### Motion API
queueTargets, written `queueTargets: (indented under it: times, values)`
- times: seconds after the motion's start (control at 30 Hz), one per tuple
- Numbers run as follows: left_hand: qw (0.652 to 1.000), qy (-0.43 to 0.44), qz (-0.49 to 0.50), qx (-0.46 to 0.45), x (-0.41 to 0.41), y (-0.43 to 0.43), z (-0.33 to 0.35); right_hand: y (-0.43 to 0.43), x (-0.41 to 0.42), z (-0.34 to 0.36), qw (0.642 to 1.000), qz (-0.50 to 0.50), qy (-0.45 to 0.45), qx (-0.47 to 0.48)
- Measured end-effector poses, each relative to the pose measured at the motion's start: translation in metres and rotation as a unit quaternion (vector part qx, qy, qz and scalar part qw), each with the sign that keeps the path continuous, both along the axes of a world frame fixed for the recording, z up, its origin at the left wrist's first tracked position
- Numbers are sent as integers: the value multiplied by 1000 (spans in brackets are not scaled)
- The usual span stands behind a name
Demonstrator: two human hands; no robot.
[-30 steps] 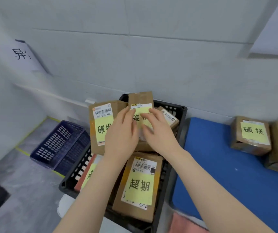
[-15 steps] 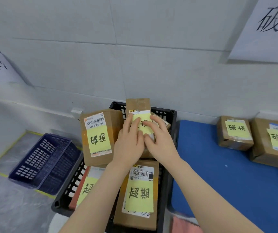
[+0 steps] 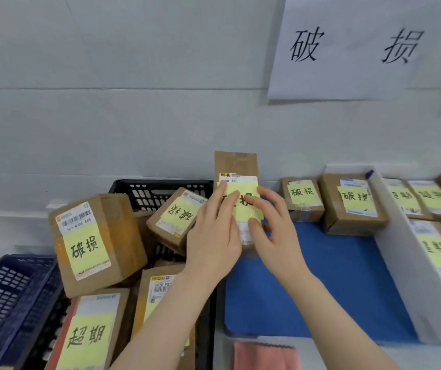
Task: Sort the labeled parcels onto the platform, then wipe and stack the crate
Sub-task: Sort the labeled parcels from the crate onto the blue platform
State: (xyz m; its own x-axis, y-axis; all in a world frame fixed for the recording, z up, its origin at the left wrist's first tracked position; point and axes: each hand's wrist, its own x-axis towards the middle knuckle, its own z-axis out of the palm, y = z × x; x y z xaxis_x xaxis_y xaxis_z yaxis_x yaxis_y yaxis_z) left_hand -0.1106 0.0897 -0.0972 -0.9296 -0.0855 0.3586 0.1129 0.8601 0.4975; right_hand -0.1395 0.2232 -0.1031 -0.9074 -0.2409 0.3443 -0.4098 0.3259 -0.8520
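Note:
I hold a small cardboard parcel (image 3: 236,162) upright, with a yellow note on its front, over the gap between the black crate (image 3: 160,190) and the blue platform (image 3: 334,276). My left hand (image 3: 214,236) grips its left side, fingers lying across the note. My right hand (image 3: 272,231) pinches its right side with thumb and fingers. In the crate lie a large parcel marked 破损 (image 3: 94,244), a small tilted parcel (image 3: 176,214) and two parcels marked 超期 (image 3: 88,335). Two 破损 parcels (image 3: 302,198) stand on the platform's back edge under a 破损 wall sign (image 3: 360,46).
A white divider (image 3: 400,249) runs across the platform; to its right lie several 超期 parcels (image 3: 438,249). A dark blue crate (image 3: 6,303) sits on the floor at the left. A pink cloth (image 3: 264,356) lies at the platform's near edge. The wall is close behind.
Both hands have lifted the parcel out of the black crate and carried it right, toward the platform. The view has swung right, showing the wall sign and more platform parcels.

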Motion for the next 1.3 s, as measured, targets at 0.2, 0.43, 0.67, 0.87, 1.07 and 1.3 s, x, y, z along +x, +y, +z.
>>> queueTargets:
  times: [0.2, 0.43, 0.67, 0.87, 1.07, 1.3]
  values:
    - [995, -77, -49, 42, -6, 53, -55, 58, 6, -50, 996, -40, -72, 43]
    - [963, -204, -115, 133, -15, 63, -111, 83, -5, -98, 975, 8, -188, 119]
    - [948, -228, -105, 197, -47, 64, -115, 84, -43, -100, 970, 39, -201, 132]
    - [937, -237, -86, 241, -95, 63, -116, 80, -97, -93, 966, 49, -193, 162]
    - [934, -229, -86, 262, -128, 64, -117, 80, -130, -97, 968, 45, -190, 156]
    - [932, -224, -89, 270, -151, 66, -120, 80, -148, -96, 967, 39, -205, 145]
